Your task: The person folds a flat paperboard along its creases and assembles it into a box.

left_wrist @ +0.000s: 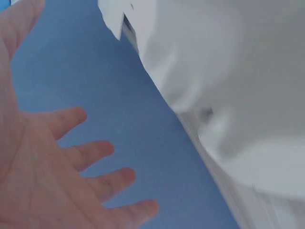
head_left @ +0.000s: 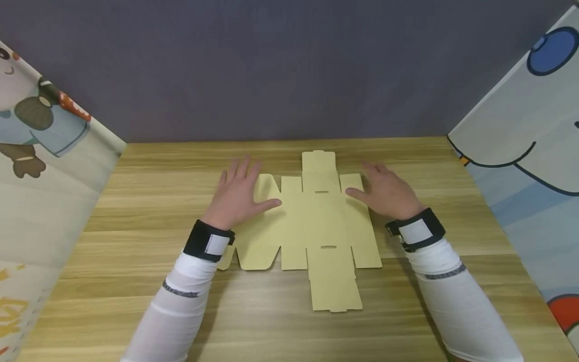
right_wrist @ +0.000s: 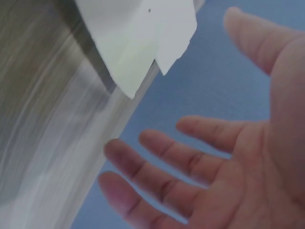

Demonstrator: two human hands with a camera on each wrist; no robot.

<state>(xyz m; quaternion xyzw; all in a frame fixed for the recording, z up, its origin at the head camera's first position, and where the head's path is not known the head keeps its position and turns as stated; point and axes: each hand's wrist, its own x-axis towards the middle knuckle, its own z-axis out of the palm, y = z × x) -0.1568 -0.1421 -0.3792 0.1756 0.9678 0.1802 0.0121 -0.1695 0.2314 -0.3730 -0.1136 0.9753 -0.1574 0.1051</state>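
A flat, unfolded tan cardboard box blank (head_left: 316,226) lies in the middle of the wooden table (head_left: 145,241). My left hand (head_left: 239,193) is spread palm down over its upper left flap, fingers straight and apart. My right hand (head_left: 384,188) is spread the same way over the upper right flap, thumb on the card. Whether the palms press the card I cannot tell. The blurred wrist views show each palm open with nothing in it: left hand (left_wrist: 62,162), right hand (right_wrist: 205,162), with a pale flap (right_wrist: 138,38) nearby.
A dark wall stands behind the table's far edge. Cartoon-printed panels close in the left side (head_left: 40,166) and the right side (head_left: 524,151). Both forearms wear white sleeves and black wrist straps. Bare wood shows around the blank.
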